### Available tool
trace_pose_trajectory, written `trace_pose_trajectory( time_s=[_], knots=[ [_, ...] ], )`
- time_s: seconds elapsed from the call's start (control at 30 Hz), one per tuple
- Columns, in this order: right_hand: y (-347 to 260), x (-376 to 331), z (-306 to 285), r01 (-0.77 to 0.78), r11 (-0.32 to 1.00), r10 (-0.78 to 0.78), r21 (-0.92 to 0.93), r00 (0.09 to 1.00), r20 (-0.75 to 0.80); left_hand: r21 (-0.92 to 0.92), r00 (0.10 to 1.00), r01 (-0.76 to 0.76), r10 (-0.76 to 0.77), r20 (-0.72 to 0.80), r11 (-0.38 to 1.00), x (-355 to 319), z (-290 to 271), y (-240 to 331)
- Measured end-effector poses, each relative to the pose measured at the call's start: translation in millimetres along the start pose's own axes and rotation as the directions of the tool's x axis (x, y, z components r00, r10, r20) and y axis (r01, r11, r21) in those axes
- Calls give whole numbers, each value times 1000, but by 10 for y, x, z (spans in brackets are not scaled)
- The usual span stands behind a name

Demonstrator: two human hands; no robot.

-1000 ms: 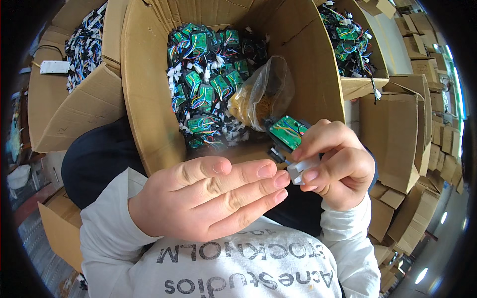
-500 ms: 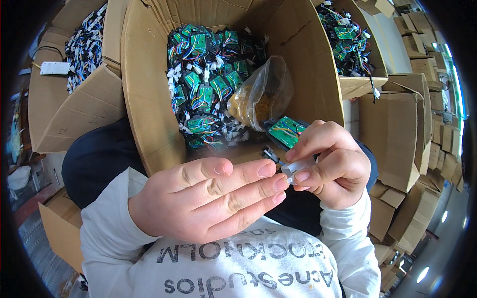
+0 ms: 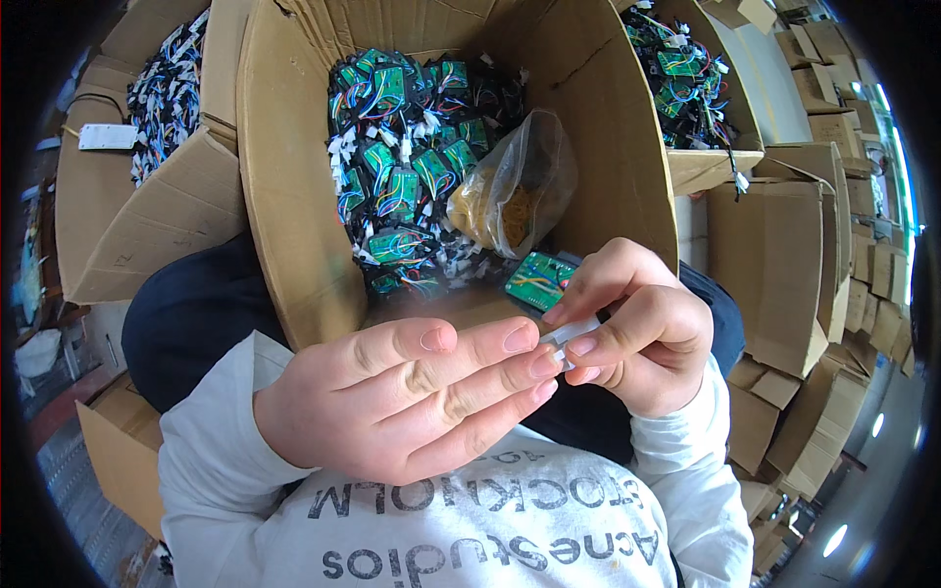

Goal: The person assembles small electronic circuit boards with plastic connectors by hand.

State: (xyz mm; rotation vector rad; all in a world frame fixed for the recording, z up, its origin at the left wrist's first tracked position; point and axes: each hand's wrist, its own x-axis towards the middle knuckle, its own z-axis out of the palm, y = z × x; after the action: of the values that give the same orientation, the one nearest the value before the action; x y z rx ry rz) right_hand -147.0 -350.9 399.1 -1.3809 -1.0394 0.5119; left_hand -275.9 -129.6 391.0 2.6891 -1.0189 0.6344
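My right hand (image 3: pixel 647 338) pinches a small white plastic piece (image 3: pixel 570 333) between thumb and fingers. My left hand (image 3: pixel 402 397) is spread with its back up, its fingertips meeting the near end of that piece; its thumb is hidden underneath. Just beyond my right fingers is a green circuit board (image 3: pixel 535 282) with coloured wires, partly covered by them. I cannot tell whether the white piece is joined to the board. Many similar wired boards (image 3: pixel 402 186) with white plugs lie piled in the large cardboard box (image 3: pixel 294 196) in front of me.
A clear plastic bag (image 3: pixel 534 181) of yellowish bands rests on the pile. Another open box (image 3: pixel 147 220) of wired parts stands at the left, with a white tag (image 3: pixel 108 136) on its edge. At the right are a box of boards (image 3: pixel 711 171) and stacked cartons (image 3: pixel 769 265).
My right hand has shifted slightly left with the white piece. The circuit board has swung left and shows more of its face. My left hand has barely moved.
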Motion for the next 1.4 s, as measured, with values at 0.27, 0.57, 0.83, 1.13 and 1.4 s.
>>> trace_pose_trajectory(
  time_s=[0.27,0.57,0.83,1.13,1.4],
  knots=[
    [34,-28,41,-56,988,55,143,998,13,3,1000,-12,12,-17,1000,-21,13,14],
    [70,-56,107,-108,931,123,348,992,-22,-59,999,27,-28,-22,998,-18,22,14],
    [15,-49,50,-113,943,118,312,993,3,-8,997,39,-39,-66,999,-24,44,39],
    [-62,-7,-70,-160,982,153,95,985,75,32,998,0,2,-63,999,0,39,20],
    [7,-17,-12,-91,985,82,146,994,67,-38,996,21,-24,-82,999,0,23,27]
  ],
)
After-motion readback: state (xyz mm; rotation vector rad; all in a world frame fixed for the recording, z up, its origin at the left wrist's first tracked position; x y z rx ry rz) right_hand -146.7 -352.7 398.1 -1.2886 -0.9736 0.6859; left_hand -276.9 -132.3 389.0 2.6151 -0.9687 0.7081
